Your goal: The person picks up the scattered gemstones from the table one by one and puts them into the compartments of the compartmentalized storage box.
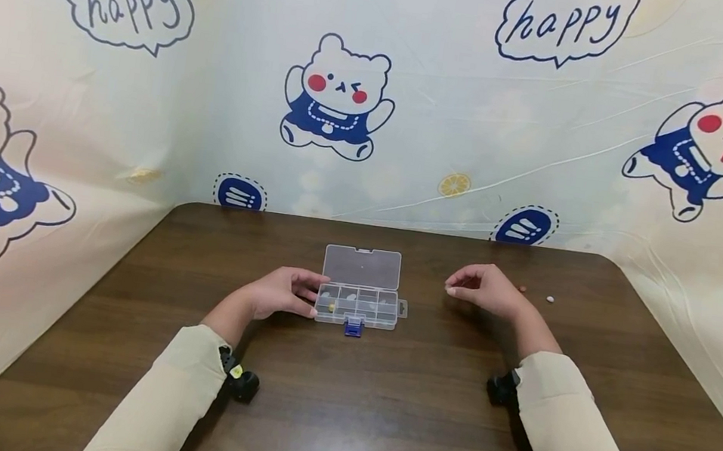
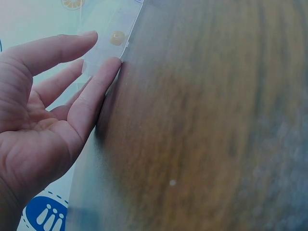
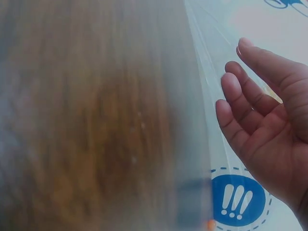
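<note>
In the head view, a clear plastic compartment box (image 1: 355, 317) lies on the table with its lid (image 1: 361, 267) tipped back. A blue latch (image 1: 353, 327) sits at its front. Several small pieces lie inside, among them a yellow piece (image 1: 332, 307) and a white piece (image 1: 352, 297). My left hand (image 1: 272, 294) holds the box's left end, thumb at the front corner and fingers at the back. To the right of the box, my right hand (image 1: 488, 291) hovers over the table. The right wrist view shows its fingers (image 3: 231, 86) loosely bent and apart, with nothing visible between them.
Beyond my right hand lie a small reddish piece (image 1: 522, 289) and a small white piece (image 1: 550, 299). A clear hanging tab (image 1: 402, 309) sticks out from the box's right end. Patterned cloth (image 1: 431, 113) hangs behind the dark wooden table (image 1: 404, 422) and at its sides.
</note>
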{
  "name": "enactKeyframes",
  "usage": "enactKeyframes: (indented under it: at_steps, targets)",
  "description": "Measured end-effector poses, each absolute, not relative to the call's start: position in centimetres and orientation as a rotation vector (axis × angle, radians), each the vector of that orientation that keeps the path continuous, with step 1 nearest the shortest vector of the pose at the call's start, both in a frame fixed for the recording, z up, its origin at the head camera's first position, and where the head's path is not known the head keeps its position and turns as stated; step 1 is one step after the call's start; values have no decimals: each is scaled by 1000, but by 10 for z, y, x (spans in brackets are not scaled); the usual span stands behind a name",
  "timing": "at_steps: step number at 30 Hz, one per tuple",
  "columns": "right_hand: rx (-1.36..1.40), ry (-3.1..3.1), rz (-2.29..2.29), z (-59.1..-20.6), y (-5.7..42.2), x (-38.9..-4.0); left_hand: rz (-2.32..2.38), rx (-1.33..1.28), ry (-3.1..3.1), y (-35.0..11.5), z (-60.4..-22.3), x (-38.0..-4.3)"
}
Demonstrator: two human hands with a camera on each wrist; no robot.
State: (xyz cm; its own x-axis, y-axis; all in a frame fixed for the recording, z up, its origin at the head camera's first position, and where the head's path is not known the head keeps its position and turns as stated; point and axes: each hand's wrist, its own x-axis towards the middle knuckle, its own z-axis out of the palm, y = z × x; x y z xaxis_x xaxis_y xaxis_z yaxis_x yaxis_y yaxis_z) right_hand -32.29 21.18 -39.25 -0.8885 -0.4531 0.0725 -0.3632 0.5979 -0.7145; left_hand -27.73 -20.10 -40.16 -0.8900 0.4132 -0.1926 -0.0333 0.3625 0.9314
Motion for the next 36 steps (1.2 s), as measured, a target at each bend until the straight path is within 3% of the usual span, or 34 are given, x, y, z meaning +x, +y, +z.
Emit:
enactKeyframes:
  at_steps: [36]
  targets:
    - [-871,2660,-1188,-370,180,-302,1549,347,2225,-201,-400,-275]
